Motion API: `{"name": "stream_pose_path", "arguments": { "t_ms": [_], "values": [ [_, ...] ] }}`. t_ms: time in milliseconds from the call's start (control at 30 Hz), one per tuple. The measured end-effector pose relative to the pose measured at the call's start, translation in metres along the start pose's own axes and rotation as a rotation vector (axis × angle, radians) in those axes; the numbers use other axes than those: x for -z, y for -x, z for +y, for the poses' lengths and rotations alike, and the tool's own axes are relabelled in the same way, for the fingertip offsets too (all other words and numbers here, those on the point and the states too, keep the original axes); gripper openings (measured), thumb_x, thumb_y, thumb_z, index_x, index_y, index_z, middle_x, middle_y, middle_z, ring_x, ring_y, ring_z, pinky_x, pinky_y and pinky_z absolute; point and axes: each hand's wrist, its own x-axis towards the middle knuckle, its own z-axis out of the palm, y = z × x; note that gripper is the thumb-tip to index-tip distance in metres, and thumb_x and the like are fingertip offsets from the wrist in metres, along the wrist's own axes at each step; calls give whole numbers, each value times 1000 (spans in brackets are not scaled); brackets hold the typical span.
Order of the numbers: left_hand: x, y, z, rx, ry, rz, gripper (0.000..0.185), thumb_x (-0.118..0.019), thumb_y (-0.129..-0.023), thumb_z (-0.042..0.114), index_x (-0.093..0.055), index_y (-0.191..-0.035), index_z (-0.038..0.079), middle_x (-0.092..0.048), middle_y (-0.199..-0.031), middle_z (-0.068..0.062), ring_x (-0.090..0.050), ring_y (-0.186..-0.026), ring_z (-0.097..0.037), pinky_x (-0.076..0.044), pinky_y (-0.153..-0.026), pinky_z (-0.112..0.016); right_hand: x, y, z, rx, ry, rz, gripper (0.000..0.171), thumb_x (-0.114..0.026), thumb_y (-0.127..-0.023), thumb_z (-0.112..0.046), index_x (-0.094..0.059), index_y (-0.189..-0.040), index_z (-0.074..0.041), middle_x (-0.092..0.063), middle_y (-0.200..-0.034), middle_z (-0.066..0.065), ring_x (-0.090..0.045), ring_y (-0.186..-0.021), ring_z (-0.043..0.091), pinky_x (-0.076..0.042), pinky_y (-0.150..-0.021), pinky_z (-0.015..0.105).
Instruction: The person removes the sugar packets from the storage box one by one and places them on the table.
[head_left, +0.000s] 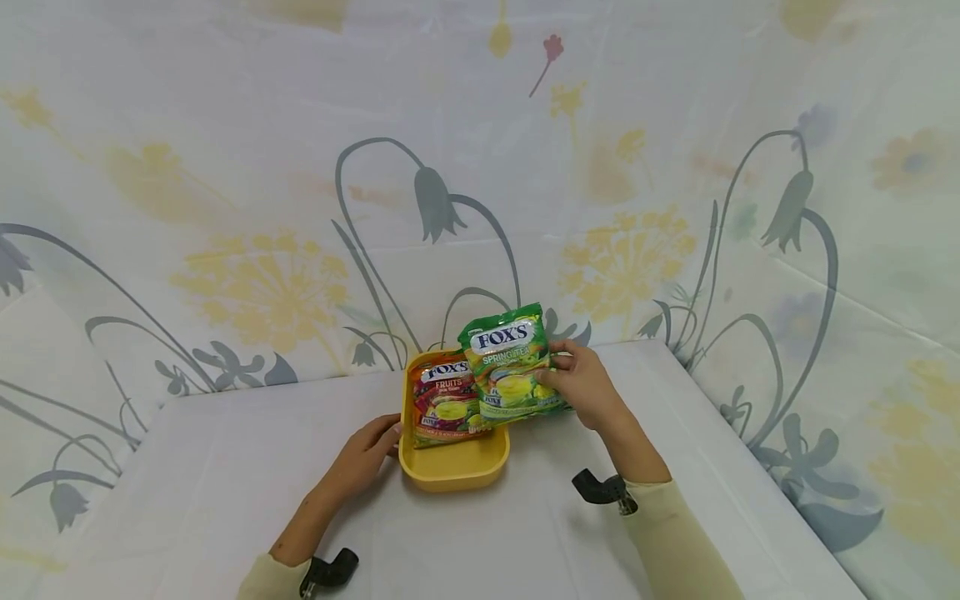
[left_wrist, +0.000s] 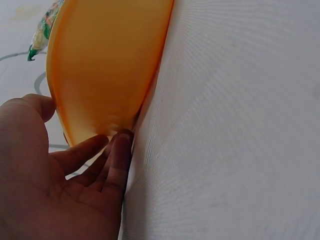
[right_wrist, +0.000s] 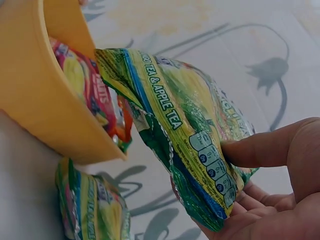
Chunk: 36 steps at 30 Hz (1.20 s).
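A yellow plastic tub (head_left: 454, 482) stands on the white-covered table. Inside it leans a red Fox's Fruits candy packet (head_left: 442, 412). My right hand (head_left: 588, 390) pinches a green Fox's Spring Tea candy packet (head_left: 513, 367) by its right side, thumb in front. The raised packet overlaps the tub's back right rim and hides part of the red packet. My left hand (head_left: 366, 454) touches the tub's left outer wall; the left wrist view shows its thumb at the rim and fingers (left_wrist: 119, 152) against the wall.
Another green packet (right_wrist: 95, 210) lies beside the tub, low in the right wrist view; the held packet mostly hides it in the head view. A flower-printed cloth (head_left: 480, 167) hangs behind the table. Black wrist mounts (head_left: 600, 487) sit at both cuffs.
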Motion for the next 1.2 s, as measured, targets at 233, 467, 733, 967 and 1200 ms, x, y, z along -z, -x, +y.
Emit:
{"name": "stream_pose_path", "arguments": {
  "t_ms": [233, 467, 733, 967, 1200],
  "values": [
    [0, 0, 2, 13, 0, -1, 54, -49, -114, 40, -55, -151, 2, -64, -143, -15, -70, -107, -19, -55, -105, -49, 22, -2, 1, -4, -16, 40, 55, -64, -101, 0, -42, -151, 11, -60, -140, 36, -71, -97, 15, -58, -80, 26],
    [0, 1, 3, 12, -3, 3, 54, -49, -114, 40, -55, -151, 1, -65, -142, -15, -70, -107, -20, -56, -103, -49, 37, -4, 4, -27, -15, 84, 58, -62, -103, -3, -39, -154, 10, -57, -143, 37, -71, -92, 10, -58, -78, 23],
    [0, 0, 2, 9, 8, -1, 53, -49, -114, 38, -54, -152, 2, -64, -143, -14, -69, -109, -21, -56, -104, -48, 53, -6, 13, -49, -6, 125, 60, -64, -104, -8, -40, -155, 9, -58, -142, 34, -70, -92, 9, -59, -78, 24],
    [0, 0, 0, -2, -3, 2, 52, -48, -114, 38, -56, -151, 2, -66, -140, -14, -70, -106, -20, -56, -103, -47, 66, -7, 20, -71, -15, 179, 57, -67, -103, -10, -45, -152, 8, -68, -129, 23, -71, -86, 7, -59, -75, 23],
    [-1, 0, 0, -2, 6, 3, 51, -48, -114, 37, -56, -150, 2, -66, -139, -13, -70, -105, -19, -56, -103, -47, 78, -10, 30, -104, -16, 226, 60, -69, -102, -14, -45, -154, 6, -71, -128, 18, -71, -84, 5, -59, -74, 23]
  ]
}}
